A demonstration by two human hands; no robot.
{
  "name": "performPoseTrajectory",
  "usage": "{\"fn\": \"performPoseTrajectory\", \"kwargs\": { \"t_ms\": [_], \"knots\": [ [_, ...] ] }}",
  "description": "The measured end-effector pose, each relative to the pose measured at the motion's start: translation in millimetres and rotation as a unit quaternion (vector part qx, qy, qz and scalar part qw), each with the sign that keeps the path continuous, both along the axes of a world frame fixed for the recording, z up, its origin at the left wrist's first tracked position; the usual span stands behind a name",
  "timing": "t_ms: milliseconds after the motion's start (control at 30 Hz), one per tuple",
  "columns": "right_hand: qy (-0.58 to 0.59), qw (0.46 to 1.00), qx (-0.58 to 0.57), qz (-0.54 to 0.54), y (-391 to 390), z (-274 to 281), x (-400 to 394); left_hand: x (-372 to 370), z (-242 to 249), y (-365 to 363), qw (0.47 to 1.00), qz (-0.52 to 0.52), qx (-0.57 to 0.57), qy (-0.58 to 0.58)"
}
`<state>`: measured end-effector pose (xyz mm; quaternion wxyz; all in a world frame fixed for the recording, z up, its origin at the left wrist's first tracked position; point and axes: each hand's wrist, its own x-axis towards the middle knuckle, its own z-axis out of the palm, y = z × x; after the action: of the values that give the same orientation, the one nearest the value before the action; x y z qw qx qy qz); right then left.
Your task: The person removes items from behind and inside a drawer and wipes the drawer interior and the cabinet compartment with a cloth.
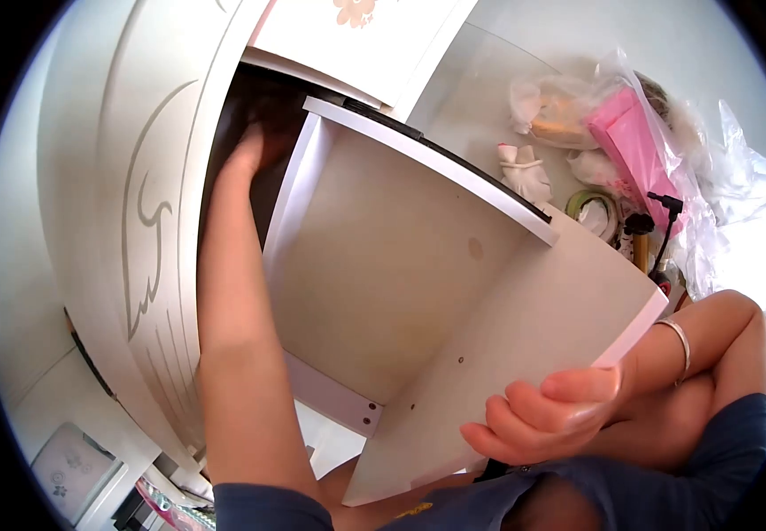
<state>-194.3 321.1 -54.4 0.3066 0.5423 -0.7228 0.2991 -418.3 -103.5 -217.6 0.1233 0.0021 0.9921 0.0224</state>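
Observation:
A pulled-out white drawer (383,265) lies tilted in front of me, its inside turned up. Along its upper side runs a black slide rail (454,159). My right hand (547,407) is closed at the edge of the drawer's near right panel, fingers curled and thumb on top. My left hand (259,146) reaches past the drawer's left side into the dark opening (268,84) of the cabinet. Shadow there hides its fingers, so what it touches cannot be made out. A bracelet (684,350) circles my right forearm.
A white cabinet door with grey curved lines (148,203) stands close along my left arm. Above the opening is a drawer front with a flower print (339,71). To the right lie clear plastic bags (728,177), a pink box (635,150) and a tape roll (593,212).

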Motion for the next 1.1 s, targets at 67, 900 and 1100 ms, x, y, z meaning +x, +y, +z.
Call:
{"fn": "performPoseTrajectory", "kwargs": {
  "t_ms": [67, 900, 1100],
  "knots": [
    [0.026, 0.999, 0.019, -0.007, 0, -2, -2, -5, -6, -21, 1.0, 0.024, -0.003, 0.002],
    [0.082, 0.984, -0.034, -0.155, -16, -23, 18, 17, -4, -49, 0.988, 0.147, 0.034, 0.037],
    [0.083, 0.988, -0.029, -0.13, -14, -21, 12, -1, -11, -11, 0.999, 0.032, 0.042, 0.008]
  ]
}}
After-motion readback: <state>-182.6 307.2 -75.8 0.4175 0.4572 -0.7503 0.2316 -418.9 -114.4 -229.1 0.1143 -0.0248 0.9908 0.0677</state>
